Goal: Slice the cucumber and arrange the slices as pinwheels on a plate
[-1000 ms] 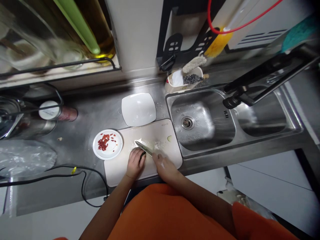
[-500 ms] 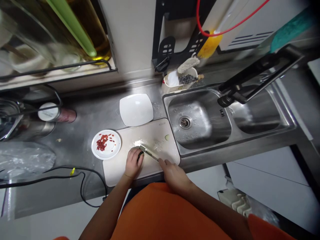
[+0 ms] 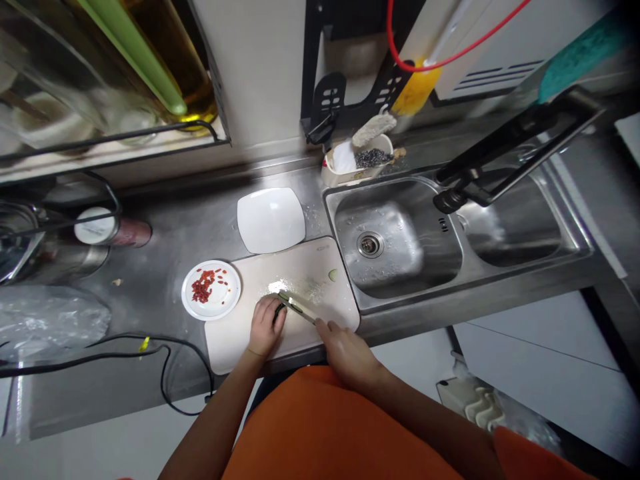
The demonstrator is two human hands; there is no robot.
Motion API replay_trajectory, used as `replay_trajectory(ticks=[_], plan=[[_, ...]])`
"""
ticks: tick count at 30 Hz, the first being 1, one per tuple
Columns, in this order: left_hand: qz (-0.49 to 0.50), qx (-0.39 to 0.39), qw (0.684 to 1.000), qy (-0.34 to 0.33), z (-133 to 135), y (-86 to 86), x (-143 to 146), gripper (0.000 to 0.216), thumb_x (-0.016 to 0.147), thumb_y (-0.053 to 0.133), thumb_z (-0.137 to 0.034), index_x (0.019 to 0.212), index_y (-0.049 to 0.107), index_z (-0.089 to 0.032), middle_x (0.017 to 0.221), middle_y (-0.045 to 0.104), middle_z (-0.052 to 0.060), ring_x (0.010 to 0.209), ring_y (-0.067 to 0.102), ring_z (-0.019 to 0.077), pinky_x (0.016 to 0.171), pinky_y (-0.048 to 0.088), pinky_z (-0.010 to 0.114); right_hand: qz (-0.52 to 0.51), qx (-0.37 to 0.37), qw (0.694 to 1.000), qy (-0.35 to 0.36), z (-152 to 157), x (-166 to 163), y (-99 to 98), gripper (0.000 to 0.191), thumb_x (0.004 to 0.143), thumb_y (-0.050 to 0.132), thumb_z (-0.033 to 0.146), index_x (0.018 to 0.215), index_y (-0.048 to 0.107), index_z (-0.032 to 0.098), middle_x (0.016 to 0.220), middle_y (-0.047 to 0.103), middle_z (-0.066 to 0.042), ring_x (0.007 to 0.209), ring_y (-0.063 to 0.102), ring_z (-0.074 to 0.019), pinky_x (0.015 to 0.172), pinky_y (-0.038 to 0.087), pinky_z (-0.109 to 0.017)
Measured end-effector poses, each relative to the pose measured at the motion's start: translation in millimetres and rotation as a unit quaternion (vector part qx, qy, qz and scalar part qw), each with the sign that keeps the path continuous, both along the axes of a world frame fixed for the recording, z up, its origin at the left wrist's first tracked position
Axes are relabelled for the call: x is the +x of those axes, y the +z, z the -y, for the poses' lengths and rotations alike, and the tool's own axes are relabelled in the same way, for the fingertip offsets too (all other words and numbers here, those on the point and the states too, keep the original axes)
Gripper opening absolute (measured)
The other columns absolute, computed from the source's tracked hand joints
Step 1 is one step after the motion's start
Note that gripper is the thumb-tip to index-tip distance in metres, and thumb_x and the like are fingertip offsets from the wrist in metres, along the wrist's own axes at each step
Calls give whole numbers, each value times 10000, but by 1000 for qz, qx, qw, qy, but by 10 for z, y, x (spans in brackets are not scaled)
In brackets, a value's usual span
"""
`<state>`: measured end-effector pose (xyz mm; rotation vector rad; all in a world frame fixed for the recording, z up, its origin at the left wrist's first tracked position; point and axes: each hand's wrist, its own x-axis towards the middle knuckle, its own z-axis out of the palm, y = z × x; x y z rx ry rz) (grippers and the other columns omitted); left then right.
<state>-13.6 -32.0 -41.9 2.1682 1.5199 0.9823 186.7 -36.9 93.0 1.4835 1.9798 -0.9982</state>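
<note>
My left hand (image 3: 266,327) is closed on a dark green cucumber piece (image 3: 279,311), mostly hidden under the fingers. My right hand (image 3: 347,350) grips a knife (image 3: 307,317), its blade slanting up and left against the cucumber's right side. Green slices show along the blade. All this is over a pale cutting board (image 3: 230,350). A lone cucumber end (image 3: 333,275) lies near the board's right edge. To the left, a small round white plate (image 3: 188,303) overlaps the board's corner and carries red dried berries (image 3: 203,287). A squarish white plate (image 3: 271,220) sits behind the board.
A double steel sink (image 3: 400,240) with a black faucet (image 3: 480,187) adjoins the board on the right. A sponge caddy (image 3: 345,177) stands behind it. On the left are a lidded jar (image 3: 133,231), a plastic bag (image 3: 55,320) and a black cable (image 3: 170,343).
The knife blade has shifted slightly in angle beside the cucumber, and green slices show more clearly along it. Both hands stay nearly in place; the whole view has drifted a little.
</note>
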Motion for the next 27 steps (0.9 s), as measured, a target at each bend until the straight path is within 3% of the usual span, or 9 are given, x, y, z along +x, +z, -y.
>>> replay_trajectory(ticks=[27], plan=[[16, -35, 999, 11, 10, 6, 6, 219, 841, 530, -176, 1056, 572, -169, 1015, 627, 103, 1039, 562, 214, 934, 462, 415, -4, 22, 1000, 12, -210, -183, -41, 367, 886, 270, 43, 1178, 473, 132, 964, 616, -116, 821, 611, -194, 645, 421, -261]])
